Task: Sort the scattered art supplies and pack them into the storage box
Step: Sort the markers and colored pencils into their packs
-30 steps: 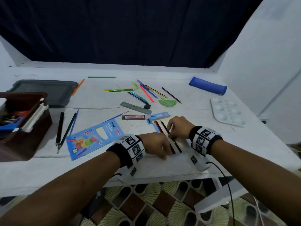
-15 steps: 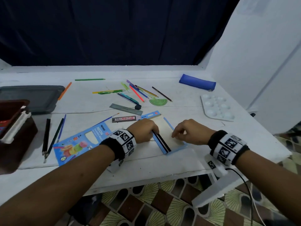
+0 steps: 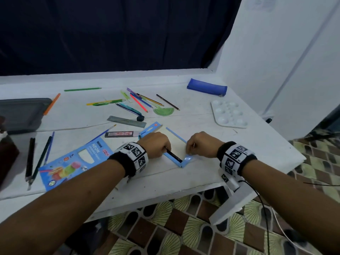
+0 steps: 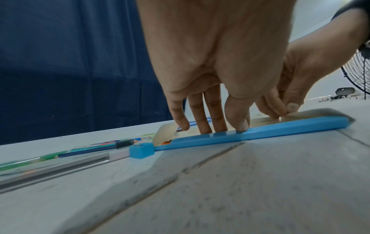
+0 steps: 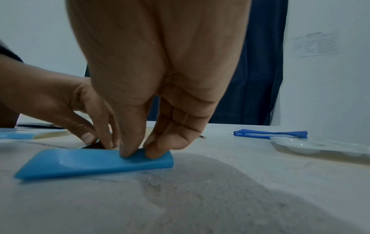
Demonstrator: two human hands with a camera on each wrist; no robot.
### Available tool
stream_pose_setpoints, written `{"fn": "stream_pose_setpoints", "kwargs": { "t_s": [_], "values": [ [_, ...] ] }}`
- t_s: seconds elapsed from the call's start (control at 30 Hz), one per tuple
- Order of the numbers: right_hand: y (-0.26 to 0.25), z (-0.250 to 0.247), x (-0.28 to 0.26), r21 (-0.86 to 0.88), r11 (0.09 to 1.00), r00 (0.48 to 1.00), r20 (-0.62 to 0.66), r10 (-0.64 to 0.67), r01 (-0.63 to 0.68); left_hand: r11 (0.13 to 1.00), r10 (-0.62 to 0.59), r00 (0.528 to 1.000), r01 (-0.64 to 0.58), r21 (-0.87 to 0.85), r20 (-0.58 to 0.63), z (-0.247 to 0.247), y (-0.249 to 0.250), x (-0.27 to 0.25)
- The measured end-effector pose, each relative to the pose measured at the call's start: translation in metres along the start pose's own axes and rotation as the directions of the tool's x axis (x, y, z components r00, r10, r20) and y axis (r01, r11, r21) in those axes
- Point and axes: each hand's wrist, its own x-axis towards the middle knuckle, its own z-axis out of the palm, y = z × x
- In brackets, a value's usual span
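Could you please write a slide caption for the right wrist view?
Right hand pinches the blue end flap of an open pencil box on the white table.
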Motion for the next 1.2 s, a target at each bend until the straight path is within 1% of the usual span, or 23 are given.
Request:
{"fn": "stream_pose_setpoints", "kwargs": {
  "t_s": [0.13,0.33,0.43,0.53,0.63,0.77,0.93,1.07,1.13,1.2],
  "values": [
    [0.0,-0.001,0.007,-0.029,1.0,1.0,0.022,0.0,0.0,0.999,-0.015,1.0,0.014,-0.032,-0.021,-0.002,0.002,0.003],
    [0.015,-0.013,0.017,-0.069,0.997,0.999,-0.035,0.024,-0.026,0.996,-0.044,0.995,0.037,-0.085,-0.09,0.002,0.002,0.004],
    [0.022,-0.018,0.029,-0.076,0.997,0.999,-0.035,0.026,-0.029,0.991,-0.066,0.991,0.052,-0.126,-0.114,0.001,0.004,0.011],
    [0.027,-0.027,0.044,-0.047,0.999,1.0,-0.011,0.009,-0.01,0.979,-0.098,0.99,0.077,-0.187,-0.105,-0.005,0.001,0.017],
    [0.032,-0.043,0.065,-0.021,0.999,0.998,-0.055,-0.032,0.031,0.964,-0.113,0.986,0.079,-0.253,-0.124,-0.017,-0.013,0.027],
    [0.039,-0.067,0.104,-0.017,0.998,0.996,-0.064,-0.058,0.057,0.95,-0.203,0.951,0.134,-0.28,-0.233,-0.036,-0.038,0.036],
    [0.044,-0.088,0.158,-0.006,0.998,0.996,-0.062,-0.068,0.068,0.897,-0.357,0.894,0.248,-0.366,-0.271,-0.061,-0.078,0.05],
    [0.054,-0.09,0.206,0.008,1.0,0.999,-0.048,-0.006,0.006,0.834,-0.509,0.817,0.39,-0.391,-0.271,-0.072,-0.107,0.068],
    [0.06,-0.089,0.23,-0.008,0.999,0.997,-0.06,0.043,-0.044,0.814,-0.548,0.803,0.446,-0.373,-0.234,-0.076,-0.116,0.08],
    [0.067,-0.085,0.247,-0.032,0.995,0.993,-0.073,0.093,-0.095,0.812,-0.558,0.806,0.484,-0.326,-0.195,-0.078,-0.123,0.093]
  ]
}}
